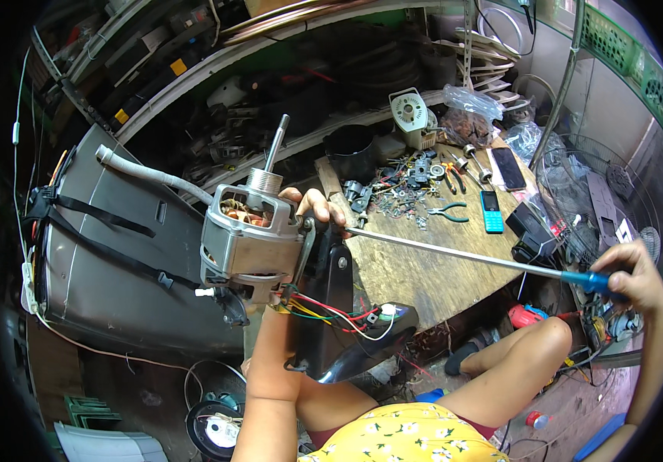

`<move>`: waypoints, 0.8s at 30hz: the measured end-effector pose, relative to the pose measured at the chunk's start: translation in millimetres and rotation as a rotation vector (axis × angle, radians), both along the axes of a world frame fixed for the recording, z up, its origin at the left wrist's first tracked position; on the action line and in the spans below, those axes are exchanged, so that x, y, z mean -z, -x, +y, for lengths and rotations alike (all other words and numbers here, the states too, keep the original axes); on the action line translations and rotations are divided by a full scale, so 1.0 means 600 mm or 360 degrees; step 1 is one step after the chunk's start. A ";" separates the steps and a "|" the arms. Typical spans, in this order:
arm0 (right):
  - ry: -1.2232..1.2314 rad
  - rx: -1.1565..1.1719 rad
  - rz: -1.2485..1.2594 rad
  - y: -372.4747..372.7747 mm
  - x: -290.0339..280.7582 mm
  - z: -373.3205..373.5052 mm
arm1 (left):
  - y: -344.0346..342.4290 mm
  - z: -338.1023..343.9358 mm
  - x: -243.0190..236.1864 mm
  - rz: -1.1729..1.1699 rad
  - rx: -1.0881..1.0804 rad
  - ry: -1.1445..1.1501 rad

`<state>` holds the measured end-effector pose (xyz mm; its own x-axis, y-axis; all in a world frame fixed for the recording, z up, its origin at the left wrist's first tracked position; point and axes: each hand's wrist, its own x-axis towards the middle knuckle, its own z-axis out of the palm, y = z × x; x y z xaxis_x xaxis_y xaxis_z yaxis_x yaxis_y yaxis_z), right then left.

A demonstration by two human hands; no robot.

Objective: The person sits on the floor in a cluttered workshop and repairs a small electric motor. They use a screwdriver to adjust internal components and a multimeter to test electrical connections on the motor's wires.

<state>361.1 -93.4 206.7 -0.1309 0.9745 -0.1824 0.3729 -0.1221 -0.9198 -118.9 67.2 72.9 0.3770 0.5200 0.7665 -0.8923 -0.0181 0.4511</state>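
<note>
My left hand (pixel 314 206) is closed around the back of a silver electric fan motor (pixel 248 252), its threaded collar and long shaft pointing up. Copper windings show through the motor's open housing. A black curved bracket (pixel 337 285) is attached to the motor's right side, and loose red, yellow, green and white wires (pixel 331 312) hang across it. At the right, my right hand (pixel 633 279) grips the blue handle of a long screwdriver (pixel 462 252). The screwdriver's shaft reaches left, its tip beside the fingers of my left hand at the bracket's top; exact contact cannot be made out.
A wooden table (pixel 401 269) carries screws and small parts (pixel 404 189), pliers (pixel 448 212), a blue keypad phone (pixel 491 212) and a black smartphone (pixel 508 169). A wire fan guard (pixel 578 181) stands at right. A large grey casing (pixel 115 254) with black straps lies left.
</note>
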 end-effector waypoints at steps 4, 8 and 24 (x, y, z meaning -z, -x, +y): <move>0.0063 -0.0054 -0.0121 -0.006 -0.101 0.016 | -0.001 -0.009 -0.005 0.0172 -0.0086 0.0072; 0.0659 -0.0151 -0.0006 0.012 -0.149 0.045 | -0.006 -0.011 -0.009 0.0222 -0.0103 0.0081; 0.0081 -0.0286 -0.0941 0.072 -0.136 0.011 | -0.003 -0.013 -0.006 0.0060 -0.0016 0.0046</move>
